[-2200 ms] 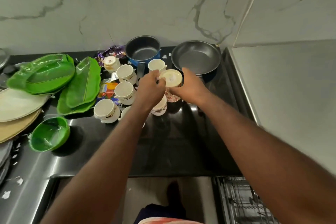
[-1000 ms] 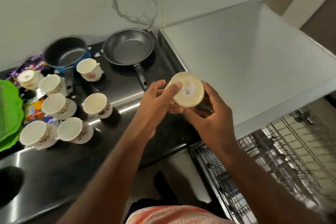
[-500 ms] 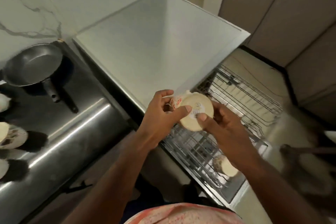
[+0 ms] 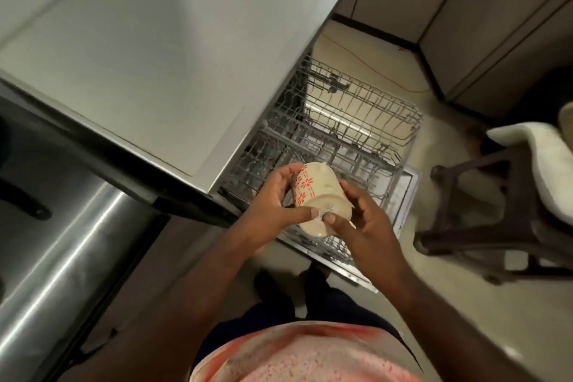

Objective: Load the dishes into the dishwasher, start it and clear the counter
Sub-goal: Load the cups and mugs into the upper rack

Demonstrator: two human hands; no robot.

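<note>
Both hands hold one cream cup (image 4: pixel 313 192) with red flower print, tipped on its side: left hand (image 4: pixel 273 200) curled round the patterned wall, right hand (image 4: pixel 364 222) curled at the base, thumbs on the underside. Grey dishwasher top (image 4: pixel 155 56) lies beyond and left of the hands. Steel counter (image 4: pixel 62 242) runs left of the left forearm. Pulled-out wire rack (image 4: pixel 347 121) sits beneath and beyond the hands. Dark chair (image 4: pixel 508 195) stands right of the right hand.

The person wears a pale shirt (image 4: pixel 310 357) mottled pinkish-red and dark legwear (image 4: pixel 248 326).
</note>
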